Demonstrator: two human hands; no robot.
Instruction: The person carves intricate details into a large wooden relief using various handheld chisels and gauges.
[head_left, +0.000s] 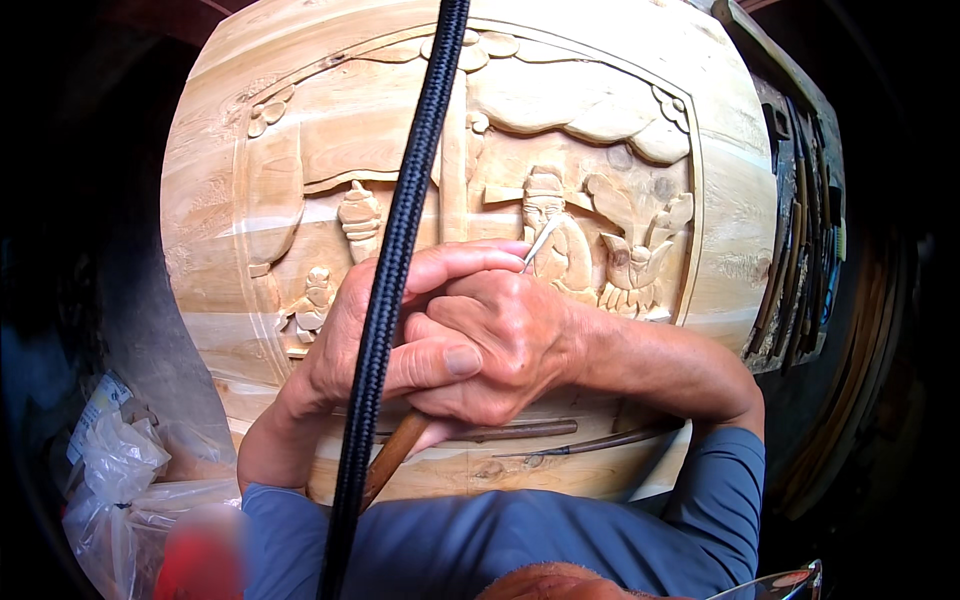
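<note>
My right hand (510, 350) wraps round a carving tool with a wooden handle (397, 450), its slim metal blade (539, 246) reaching onto a carved figure in a hat (545, 183). My left hand (340, 330) grips the tool with it, fingers over the right hand's knuckles and thumb pressed along it. The pale wooden panel (215, 150) carries relief carving: a scalloped drape, a small seated figure at the lower left and leafy shapes. A black braided cord (428, 120) crosses in front, hiding part of my left hand.
Two slender tools (590, 441) lie on the panel's lower part below my hands. Many long-handled tools rest on a board (800, 230) at the right. Crumpled plastic bags (125, 470) and a blurred red thing (195, 555) are at the lower left.
</note>
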